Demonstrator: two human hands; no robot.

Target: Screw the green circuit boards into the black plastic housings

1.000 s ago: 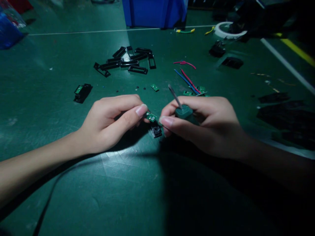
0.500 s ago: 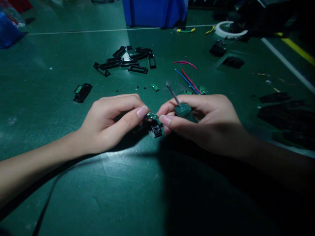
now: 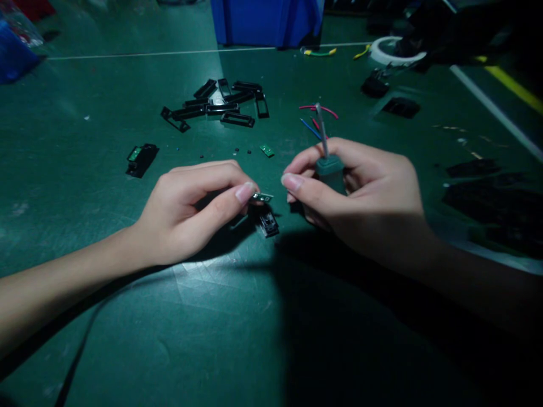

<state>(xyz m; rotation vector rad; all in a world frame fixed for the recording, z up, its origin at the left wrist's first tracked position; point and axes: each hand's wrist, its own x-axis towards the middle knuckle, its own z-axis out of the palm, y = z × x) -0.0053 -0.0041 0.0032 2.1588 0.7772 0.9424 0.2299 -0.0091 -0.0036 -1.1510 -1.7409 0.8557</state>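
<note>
Between thumb and fingers, my left hand [image 3: 199, 209] pinches a small green circuit board [image 3: 263, 197]. Just below the board is a small black plastic part [image 3: 268, 222], near my left fingertips; whether the fingers touch it I cannot tell. My right hand [image 3: 356, 192], apart from the board, is closed around a screwdriver with a green handle [image 3: 330, 169]. The metal shaft [image 3: 322, 130] points up and away from me. Thumb and forefinger of the right hand are nearly together, with nothing visible between their tips.
Several black plastic frames [image 3: 223, 107] lie heaped beyond my hands. A black part with a green board [image 3: 142, 160] is at the left, and a loose green board [image 3: 267, 150] lies ahead. Behind are a blue bin [image 3: 267, 22], a white tape roll [image 3: 396, 51] and red wire [image 3: 326, 109].
My right hand has let go of the board's end and moved right and away, carrying the screwdriver, whose shaft now stands more upright. My left hand stays put with the board.
</note>
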